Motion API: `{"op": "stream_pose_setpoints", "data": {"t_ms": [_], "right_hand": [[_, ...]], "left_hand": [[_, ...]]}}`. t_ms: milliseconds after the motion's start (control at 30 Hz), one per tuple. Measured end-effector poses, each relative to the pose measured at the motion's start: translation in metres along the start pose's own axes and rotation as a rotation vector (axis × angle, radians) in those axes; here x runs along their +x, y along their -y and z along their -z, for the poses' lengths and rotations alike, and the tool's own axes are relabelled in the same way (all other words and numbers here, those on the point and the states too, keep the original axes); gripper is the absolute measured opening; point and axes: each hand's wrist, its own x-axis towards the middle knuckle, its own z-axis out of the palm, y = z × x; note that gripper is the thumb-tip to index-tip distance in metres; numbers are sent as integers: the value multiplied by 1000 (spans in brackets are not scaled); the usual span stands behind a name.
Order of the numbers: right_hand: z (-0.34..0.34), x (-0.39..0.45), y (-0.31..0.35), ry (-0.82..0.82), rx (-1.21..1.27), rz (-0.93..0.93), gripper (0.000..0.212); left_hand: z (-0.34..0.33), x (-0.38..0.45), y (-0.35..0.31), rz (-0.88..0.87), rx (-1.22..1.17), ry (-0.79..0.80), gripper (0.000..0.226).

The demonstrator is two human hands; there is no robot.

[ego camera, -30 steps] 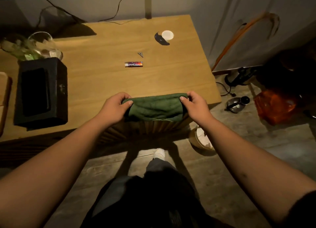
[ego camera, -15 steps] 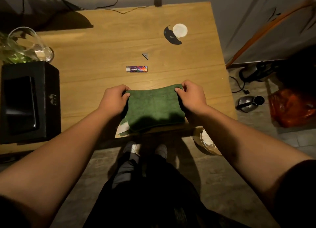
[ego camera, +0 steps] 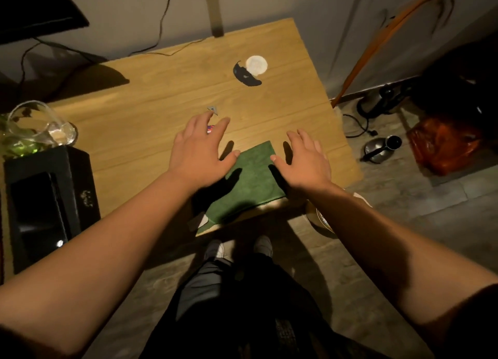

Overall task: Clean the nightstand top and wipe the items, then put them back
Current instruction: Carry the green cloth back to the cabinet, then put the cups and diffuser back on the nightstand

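One folded green cloth [ego camera: 252,180] lies flat at the near edge of the wooden surface [ego camera: 151,132], a corner of it reaching the lip; a pale scrap [ego camera: 204,220] sits just beside its near left corner. The left hand [ego camera: 198,149] hangs above the wood left of the cloth, fingers spread wide, grip holding nothing; its thumb tip comes near the cloth's left edge; whether it touches is unclear. The right hand [ego camera: 304,162] is beside the cloth's right edge, fingers likewise spread and holding nothing. Under the left hand's fingers a small colourful item [ego camera: 210,128] shows only as a sliver, mostly hidden; just past the fingertips lies one small grey triangular piece [ego camera: 213,109]. Farther back, well apart from the hands, one white disc [ego camera: 256,64] touches one dark curved shape [ego camera: 245,75]. At the left edge stands one black box [ego camera: 45,205], with one glass vessel [ego camera: 37,127] holding greenery behind it; these close off the left side. The middle of the wood between box and hands lies open; a thin cable [ego camera: 161,16] trails along the back edge. On the floor to the right are one metal pot [ego camera: 380,149], a dark kettle [ego camera: 374,102] and an orange bag [ego camera: 447,145]; a bowl [ego camera: 320,220] sits below the surface's near right corner.
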Motion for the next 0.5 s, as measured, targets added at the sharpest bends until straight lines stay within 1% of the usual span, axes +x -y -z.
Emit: {"op": "stream_pose_setpoints", "data": {"t_ms": [100,233,333,400,467,500], "right_hand": [[11,-23,-10,-3,-39,-67,78],[16,-72,-27,-72,-34,-250,82],[17,-128,-39,-144,-8,-436,84],[16,-176,-44,-200,27,-568,83],[12,-218,-45,-232,42,-670,81],[9,-249,-46,-264,48,-766,82]], "left_hand": [[5,8,-24,-157,38,52,76],[6,12,-60,-364,66,85,79],[7,6,-98,-581,75,130,80],[5,-7,-128,-757,104,163,81],[3,-20,-153,-893,129,176,82],[-1,-33,-175,-991,131,190,82]]}}
